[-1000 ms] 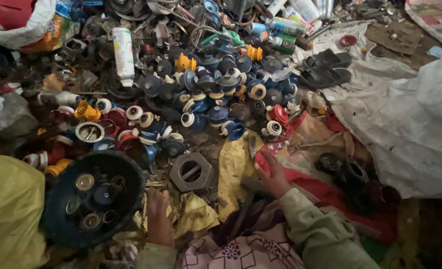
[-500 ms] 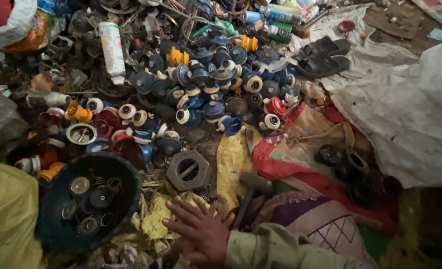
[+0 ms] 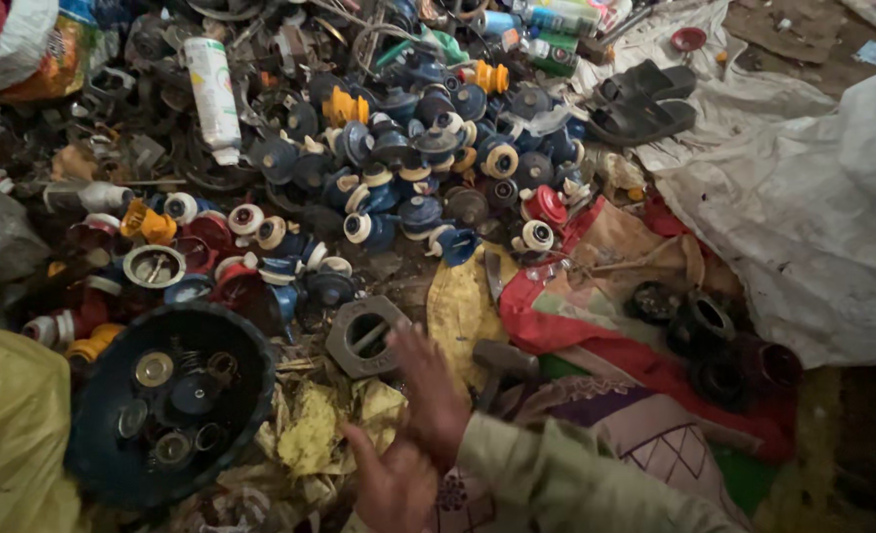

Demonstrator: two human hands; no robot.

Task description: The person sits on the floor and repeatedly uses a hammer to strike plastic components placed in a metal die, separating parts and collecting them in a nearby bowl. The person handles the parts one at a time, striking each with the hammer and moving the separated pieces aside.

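Both hands empty: right hand (image 3: 428,390) fingers spread, left hand (image 3: 391,484) loosely open. Just beyond the fingertips, the grey hex nut (image 3: 364,336); next, a firm pinch grip.

Hexagonal block (image 3: 364,336) right of bowl (image 3: 102,464)

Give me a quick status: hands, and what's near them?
Left hand and right hand both empty, open. Grey hexagonal nut just beyond right fingertips. Hammer alongside.

matt metal nut (image 3: 367,337), glossy plastic caps (image 3: 428,163)
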